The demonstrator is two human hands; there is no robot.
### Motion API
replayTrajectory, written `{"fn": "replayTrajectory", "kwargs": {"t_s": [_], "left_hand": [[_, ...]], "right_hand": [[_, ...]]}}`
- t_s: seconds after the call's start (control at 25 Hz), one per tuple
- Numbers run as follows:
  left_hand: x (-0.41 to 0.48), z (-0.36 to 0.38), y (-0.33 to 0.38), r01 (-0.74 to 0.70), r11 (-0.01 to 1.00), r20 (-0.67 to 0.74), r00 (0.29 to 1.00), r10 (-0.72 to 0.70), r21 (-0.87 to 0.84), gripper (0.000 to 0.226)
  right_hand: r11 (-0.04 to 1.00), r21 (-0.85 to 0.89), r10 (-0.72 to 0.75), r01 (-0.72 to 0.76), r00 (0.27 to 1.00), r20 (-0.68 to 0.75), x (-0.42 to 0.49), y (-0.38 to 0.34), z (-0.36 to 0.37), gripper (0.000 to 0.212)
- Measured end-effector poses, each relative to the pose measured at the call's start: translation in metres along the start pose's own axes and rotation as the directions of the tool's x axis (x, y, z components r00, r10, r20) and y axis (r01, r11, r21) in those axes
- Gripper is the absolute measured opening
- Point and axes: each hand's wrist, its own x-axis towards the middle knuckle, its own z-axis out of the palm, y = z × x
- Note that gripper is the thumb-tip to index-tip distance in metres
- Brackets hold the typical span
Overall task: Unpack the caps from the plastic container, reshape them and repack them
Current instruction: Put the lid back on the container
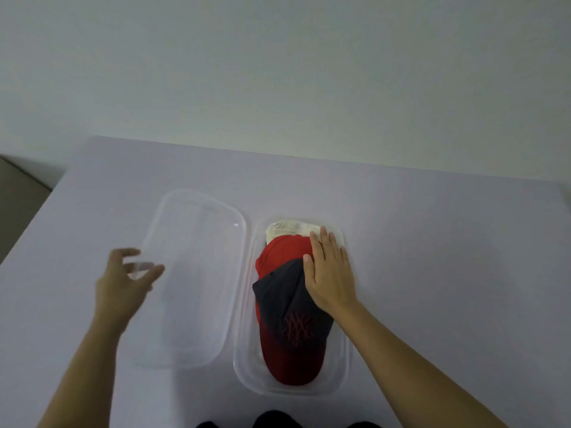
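A clear plastic container (244, 370) stands on the table right of centre. Stacked caps fill it: a dark grey cap (285, 299) with a red logo on top, a red cap (282, 366) under it and a cream cap (285, 230) at the far end. My right hand (329, 273) lies flat with straight fingers on the caps' right side, touching the grey, red and cream ones. The clear lid (191, 273) lies flat on the table left of the container. Over the lid's left edge my left hand (125, 279) hovers, blurred, with its fingers loosely spread and nothing held.
The pale lilac table (432, 242) runs back to a plain wall. Its left edge slants from the far left corner toward me, with floor beyond it. Dark shapes, perhaps my feet, show at the bottom edge.
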Motion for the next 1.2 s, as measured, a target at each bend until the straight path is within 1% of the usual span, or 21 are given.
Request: {"fn": "replayTrajectory", "kwargs": {"t_s": [0.12, 0.16, 0.2, 0.24, 0.28, 0.32, 0.36, 0.4, 0.44, 0.48, 0.52, 0.56, 0.6, 0.68, 0.72, 0.8, 0.96, 1.08, 1.2], "left_hand": [[0.001, -0.037, 0.037, -0.184, 0.978, -0.091, 0.977, 0.193, 0.096, 0.059], [-0.002, -0.049, 0.052, -0.232, 0.969, -0.105, 0.965, 0.240, 0.082, 0.063], [-0.007, -0.057, 0.068, -0.277, 0.960, -0.104, 0.955, 0.279, 0.032, 0.063], [-0.015, -0.060, 0.083, -0.309, 0.950, -0.095, 0.948, 0.304, -0.045, 0.062], [-0.024, -0.055, 0.097, -0.329, 0.934, -0.071, 0.944, 0.322, -0.142, 0.063], [-0.032, -0.044, 0.108, -0.329, 0.916, -0.027, 0.943, 0.332, -0.232, 0.066], [-0.041, -0.029, 0.116, -0.305, 0.904, 0.039, 0.943, 0.331, -0.301, 0.068], [-0.049, -0.010, 0.117, -0.258, 0.902, 0.116, 0.942, 0.314, -0.347, 0.069], [-0.056, 0.011, 0.113, -0.192, 0.906, 0.190, 0.941, 0.279, -0.378, 0.067], [-0.062, 0.030, 0.106, -0.108, 0.909, 0.255, 0.940, 0.225, -0.404, 0.065], [-0.069, 0.049, 0.096, -0.024, 0.908, 0.312, 0.935, 0.169, -0.419, 0.063], [-0.076, 0.065, 0.084, 0.029, 0.913, 0.351, 0.928, 0.127, -0.407, 0.061], [-0.082, 0.079, 0.072, 0.031, 0.935, 0.367, 0.924, 0.107, -0.352, 0.059], [-0.091, 0.103, 0.050, -0.045, 0.987, 0.359, 0.928, 0.097, -0.151, 0.060], [-0.093, 0.112, 0.041, -0.068, 0.996, 0.342, 0.936, 0.086, -0.062, 0.062], [-0.095, 0.122, 0.032, -0.073, 0.997, 0.307, 0.950, 0.060, 0.030, 0.062], [-0.093, 0.132, 0.026, -0.129, 0.991, 0.320, 0.938, 0.131, -0.027, 0.055], [-0.092, 0.141, 0.020, -0.208, 0.977, 0.294, 0.938, 0.184, 0.054, 0.050], [-0.090, 0.147, 0.017, -0.250, 0.962, 0.268, 0.939, 0.214, 0.109, 0.050]], "right_hand": [[0.974, 0.228, 0.003, 0.012, 0.998, -0.064, -0.004, -0.011, -0.024, 0.058], [0.944, 0.330, 0.024, 0.002, 0.997, -0.076, -0.007, -0.020, -0.036, 0.053], [0.896, 0.444, 0.052, -0.015, 0.996, -0.070, -0.009, -0.031, -0.048, 0.050], [0.825, 0.564, 0.075, -0.038, 0.996, -0.043, -0.012, -0.042, -0.060, 0.049], [0.729, 0.682, 0.080, -0.057, 0.997, -0.002, -0.015, -0.051, -0.073, 0.049], [0.612, 0.787, 0.067, -0.075, 0.997, 0.043, -0.019, -0.058, -0.083, 0.052], [0.500, 0.861, 0.050, -0.093, 0.996, 0.078, -0.022, -0.060, -0.089, 0.057], [0.424, 0.900, 0.055, -0.105, 0.994, 0.090, -0.027, -0.059, -0.092, 0.063], [0.396, 0.911, 0.093, -0.113, 0.992, 0.083, -0.032, -0.054, -0.092, 0.068], [0.413, 0.902, 0.156, -0.124, 0.986, 0.064, -0.038, -0.046, -0.089, 0.072], [0.463, 0.873, 0.233, -0.155, 0.971, 0.049, -0.045, -0.036, -0.082, 0.073], [0.513, 0.835, 0.302, -0.201, 0.952, 0.044, -0.053, -0.027, -0.075, 0.071], [0.546, 0.802, 0.357, -0.241, 0.933, 0.038, -0.061, -0.019, -0.064, 0.068], [0.576, 0.760, 0.424, -0.303, 0.905, 0.039, -0.075, -0.008, -0.043, 0.060], [0.589, 0.736, 0.442, -0.334, 0.895, 0.053, -0.080, -0.005, -0.033, 0.058], [0.613, 0.698, 0.447, -0.371, 0.891, 0.081, -0.083, -0.004, -0.018, 0.057], [0.620, 0.678, 0.438, -0.395, 0.891, 0.118, -0.072, 0.003, -0.011, 0.057], [0.587, 0.707, 0.446, -0.394, 0.886, 0.124, -0.069, 0.005, -0.009, 0.057], [0.574, 0.718, 0.471, -0.393, 0.876, 0.103, -0.068, 0.008, -0.007, 0.057]]}}
